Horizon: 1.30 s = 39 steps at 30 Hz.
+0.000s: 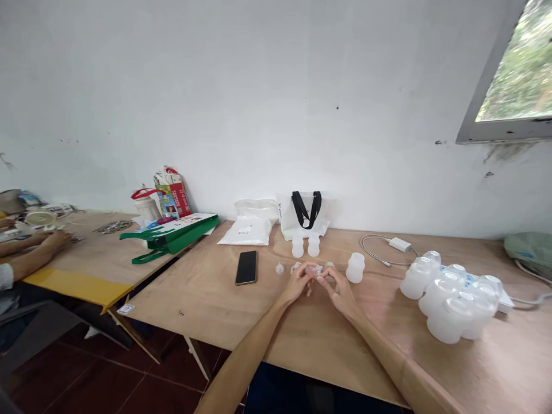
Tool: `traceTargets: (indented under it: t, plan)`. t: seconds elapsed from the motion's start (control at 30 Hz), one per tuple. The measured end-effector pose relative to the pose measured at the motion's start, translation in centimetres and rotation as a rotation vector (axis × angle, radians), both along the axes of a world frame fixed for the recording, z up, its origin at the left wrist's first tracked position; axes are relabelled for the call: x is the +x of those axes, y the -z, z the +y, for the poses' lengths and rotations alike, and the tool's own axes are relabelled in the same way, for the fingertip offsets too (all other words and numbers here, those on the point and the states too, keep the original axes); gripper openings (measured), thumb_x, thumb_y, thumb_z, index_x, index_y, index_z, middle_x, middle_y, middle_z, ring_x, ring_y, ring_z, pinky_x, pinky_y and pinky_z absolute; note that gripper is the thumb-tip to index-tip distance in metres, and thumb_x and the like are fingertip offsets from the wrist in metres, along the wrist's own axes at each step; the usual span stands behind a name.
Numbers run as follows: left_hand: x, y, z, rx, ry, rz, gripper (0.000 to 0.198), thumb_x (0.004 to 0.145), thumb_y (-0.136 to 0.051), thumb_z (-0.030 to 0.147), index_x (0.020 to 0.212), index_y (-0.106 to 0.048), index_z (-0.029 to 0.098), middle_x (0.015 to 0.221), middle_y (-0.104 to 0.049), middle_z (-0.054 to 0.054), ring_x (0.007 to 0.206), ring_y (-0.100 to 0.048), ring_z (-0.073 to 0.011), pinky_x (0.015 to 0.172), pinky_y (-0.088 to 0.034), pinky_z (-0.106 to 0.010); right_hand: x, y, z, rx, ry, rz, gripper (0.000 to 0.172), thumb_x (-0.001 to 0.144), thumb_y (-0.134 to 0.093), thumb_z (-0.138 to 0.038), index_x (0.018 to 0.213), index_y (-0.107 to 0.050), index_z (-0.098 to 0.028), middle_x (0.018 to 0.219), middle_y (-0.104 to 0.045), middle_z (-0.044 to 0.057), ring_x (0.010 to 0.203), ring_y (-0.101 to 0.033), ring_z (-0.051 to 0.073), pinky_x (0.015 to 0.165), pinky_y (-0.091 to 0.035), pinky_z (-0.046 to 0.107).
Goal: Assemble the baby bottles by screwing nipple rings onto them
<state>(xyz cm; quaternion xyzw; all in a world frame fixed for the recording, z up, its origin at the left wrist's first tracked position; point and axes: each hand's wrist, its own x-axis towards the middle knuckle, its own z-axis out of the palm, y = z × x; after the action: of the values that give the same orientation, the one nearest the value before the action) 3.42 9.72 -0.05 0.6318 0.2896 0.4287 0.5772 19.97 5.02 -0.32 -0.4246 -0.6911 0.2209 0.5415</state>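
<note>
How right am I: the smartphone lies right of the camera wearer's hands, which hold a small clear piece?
The side is wrong: the head view shows the smartphone lying to the left of the left hand and right hand, which do hold a small clear piece.

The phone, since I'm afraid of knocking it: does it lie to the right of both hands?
No, the phone lies on the tabletop, left of both the left hand and the right hand.
</note>
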Motion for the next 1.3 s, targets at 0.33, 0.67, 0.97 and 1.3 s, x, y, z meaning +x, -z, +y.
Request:
traceTargets:
  t: [0.33, 0.67, 0.97, 1.3]
  plan:
    - [-0.1, -0.2, -0.2, -0.046, 0.048, -0.073, 0.069, 0.075, -0.077, 0.072, 0.112, -0.067, 0.015, 0.069, -0.046, 0.004, 0.056, -0.043, -0.0098, 0.040, -0.046, -0.021, 0.5, -0.1, 0.1, -0.031, -0.087, 0.066, 0.036, 0.098, -0.058, -0.053, 0.078, -0.057, -0.023, 0.083, -0.064, 0.002, 0.082, -0.060, 0.021, 0.080, -0.046, 0.032]
    - [-0.1, 0.1, 0.0, -0.045, 0.079, -0.095, 0.069, 0.079, -0.073, 0.072, 0.114, -0.068, 0.012, 0.071, -0.047, 0.002, 0.059, -0.044, -0.0112, 0.044, -0.053, -0.026, 0.5, -0.1, 0.2, -0.058, -0.111, 0.075, 0.039, 0.096, -0.060, -0.057, 0.078, -0.060, -0.022, 0.085, -0.068, 0.004, 0.083, -0.062, 0.022, 0.078, -0.047, 0.033]
    - [-0.3, 0.7, 0.5, 0.220, -0.045, -0.019, 0.057, 0.085, -0.076, 0.056, 0.127, -0.070, 0.018, 0.120, -0.060, -0.013, 0.095, -0.060, -0.0210, 0.055, -0.057, -0.022, 1.5, -0.1, 0.9, -0.126, -0.060, 0.116, 0.039, 0.092, -0.065, -0.061, 0.094, -0.071, -0.023, 0.099, -0.071, 0.006, 0.093, -0.063, 0.025, 0.086, -0.048, 0.036]
    - [-0.3, 0.6, -0.5, 0.386, -0.124, 0.083, 0.038, 0.097, -0.064, 0.047, 0.127, -0.073, 0.024, 0.132, -0.060, -0.013, 0.123, -0.059, -0.0278, 0.080, -0.063, -0.030, 0.1, 0.9, 1.1, -0.243, -0.030, 0.322, 0.051, 0.086, -0.068, -0.066, 0.110, -0.071, -0.021, 0.118, -0.072, 0.012, 0.096, -0.067, 0.027, 0.072, -0.055, 0.034]
